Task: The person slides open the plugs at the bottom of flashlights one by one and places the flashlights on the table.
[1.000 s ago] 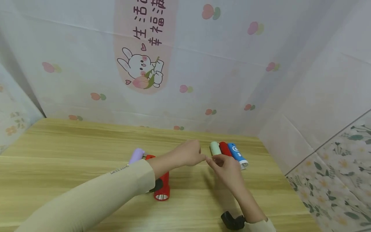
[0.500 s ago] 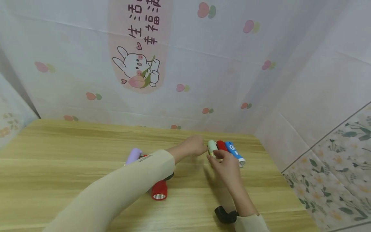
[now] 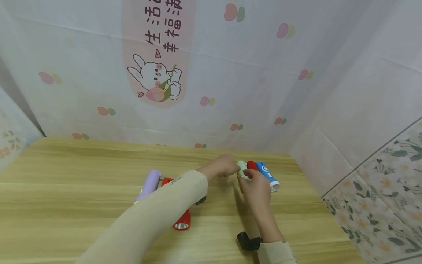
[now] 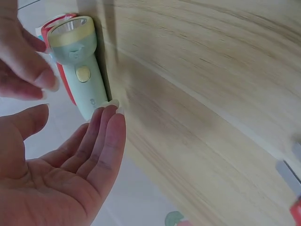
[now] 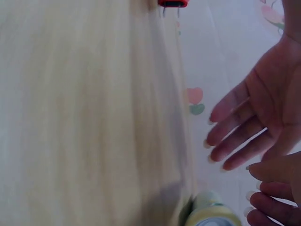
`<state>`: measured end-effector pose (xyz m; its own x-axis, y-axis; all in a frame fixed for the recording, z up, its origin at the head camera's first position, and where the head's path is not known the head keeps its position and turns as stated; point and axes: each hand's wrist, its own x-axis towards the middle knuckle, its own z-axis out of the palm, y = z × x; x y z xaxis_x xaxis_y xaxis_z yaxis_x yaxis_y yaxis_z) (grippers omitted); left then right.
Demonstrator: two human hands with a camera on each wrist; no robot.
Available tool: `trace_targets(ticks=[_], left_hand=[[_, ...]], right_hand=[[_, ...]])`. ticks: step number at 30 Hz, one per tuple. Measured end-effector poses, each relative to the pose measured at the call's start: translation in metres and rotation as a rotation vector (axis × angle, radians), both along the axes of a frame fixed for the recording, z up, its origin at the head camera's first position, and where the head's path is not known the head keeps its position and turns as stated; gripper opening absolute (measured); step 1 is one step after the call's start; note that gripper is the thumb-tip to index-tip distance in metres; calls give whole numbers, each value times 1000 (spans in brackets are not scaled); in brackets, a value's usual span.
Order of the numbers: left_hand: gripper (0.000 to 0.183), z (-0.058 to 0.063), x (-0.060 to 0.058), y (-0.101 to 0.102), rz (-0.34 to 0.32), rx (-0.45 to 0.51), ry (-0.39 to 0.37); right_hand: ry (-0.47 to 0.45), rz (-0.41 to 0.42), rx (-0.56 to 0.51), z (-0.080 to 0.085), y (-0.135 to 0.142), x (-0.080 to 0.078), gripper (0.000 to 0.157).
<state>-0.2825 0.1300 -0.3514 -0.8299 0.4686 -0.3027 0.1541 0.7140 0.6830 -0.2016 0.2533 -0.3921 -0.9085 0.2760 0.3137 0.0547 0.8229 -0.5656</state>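
Note:
A pale green flashlight (image 3: pixel 241 165) with a yellow lens ring stands in a row with a red flashlight (image 3: pixel 252 165) and a blue flashlight (image 3: pixel 268 177) at the back right of the table. My left hand (image 3: pixel 225 165) reaches to the green one's left side. In the left wrist view its fingers are extended, fingertips right at the flashlight's rear end. Close in front of the row is my right hand (image 3: pixel 258 190), fingers loosely bent, holding nothing. The right wrist view has both hands, palms facing, beside the green flashlight's lens (image 5: pixel 214 221).
Left of centre lie a purple flashlight (image 3: pixel 151 184) and another red flashlight (image 3: pixel 182 221), partly hidden under the left sleeve (image 3: pixel 158 216). Metal prongs (image 5: pixel 171 12) stick out of a red end in the right wrist view. A printed curtain (image 3: pixel 211 73) hangs behind the table.
The fingertips of both hands met a second ago and are now apart. My left hand has moved right to the green flashlight; the right hand shifted slightly. The head view has turned a little.

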Motion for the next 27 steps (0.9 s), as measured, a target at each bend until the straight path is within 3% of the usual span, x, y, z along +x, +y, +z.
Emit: trace_targets(ticks=[7,14,22,27], left_hand=[[24,0,-2,9,1,5,39],[23,-6,-1,25,44,49,16],[17,-19,0,41,73,74,101],[30,-26,-2,38,110,91,73]], right_hand=[[-4,6,78,-9,3,-1,27],[59,16,174,-15,9,-2,18],[84,21,184,-16,14,1,14],[74,30,153,-15,10,4,15]])
